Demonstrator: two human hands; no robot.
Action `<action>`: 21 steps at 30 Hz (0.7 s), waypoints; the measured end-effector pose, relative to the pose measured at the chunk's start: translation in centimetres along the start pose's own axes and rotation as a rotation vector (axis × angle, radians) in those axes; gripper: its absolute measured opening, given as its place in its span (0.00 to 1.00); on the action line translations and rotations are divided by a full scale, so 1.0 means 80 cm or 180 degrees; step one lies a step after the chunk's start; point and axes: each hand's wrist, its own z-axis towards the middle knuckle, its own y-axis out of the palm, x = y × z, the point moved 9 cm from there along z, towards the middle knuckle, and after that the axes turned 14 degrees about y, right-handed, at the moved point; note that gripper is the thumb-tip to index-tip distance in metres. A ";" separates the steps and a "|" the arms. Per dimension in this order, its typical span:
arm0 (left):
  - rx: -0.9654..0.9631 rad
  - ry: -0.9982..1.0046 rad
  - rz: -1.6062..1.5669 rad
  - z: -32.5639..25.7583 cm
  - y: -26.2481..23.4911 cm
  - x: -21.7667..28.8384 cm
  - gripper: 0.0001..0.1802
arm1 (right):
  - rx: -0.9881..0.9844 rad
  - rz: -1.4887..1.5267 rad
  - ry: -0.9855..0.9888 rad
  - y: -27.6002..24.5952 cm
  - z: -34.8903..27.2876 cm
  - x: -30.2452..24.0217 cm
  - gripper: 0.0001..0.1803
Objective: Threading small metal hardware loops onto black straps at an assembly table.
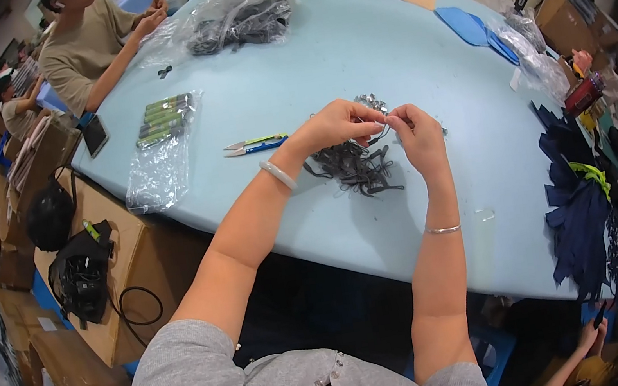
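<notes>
A thin dark cord is pinched between left hand and right hand, held raised over the cord pile mid-table, snips kept within reach.

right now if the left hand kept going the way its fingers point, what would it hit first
The left hand points right, toward the right hand. It would probably meet that hand's fingertips first, where both pinch a small dark strap; depth is hard to judge.
</notes>
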 end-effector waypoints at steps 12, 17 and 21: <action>0.0677 0.0352 -0.0904 -0.005 -0.013 0.011 0.10 | -0.0651 0.1686 0.0431 0.033 -0.014 -0.004 0.15; 0.0604 0.0384 -0.0683 -0.003 -0.015 0.019 0.12 | -0.0783 0.1422 0.0671 0.033 -0.011 0.003 0.08; 0.0592 0.0330 -0.0759 -0.001 -0.016 0.016 0.12 | -0.0945 0.1603 0.0846 0.033 -0.012 0.002 0.08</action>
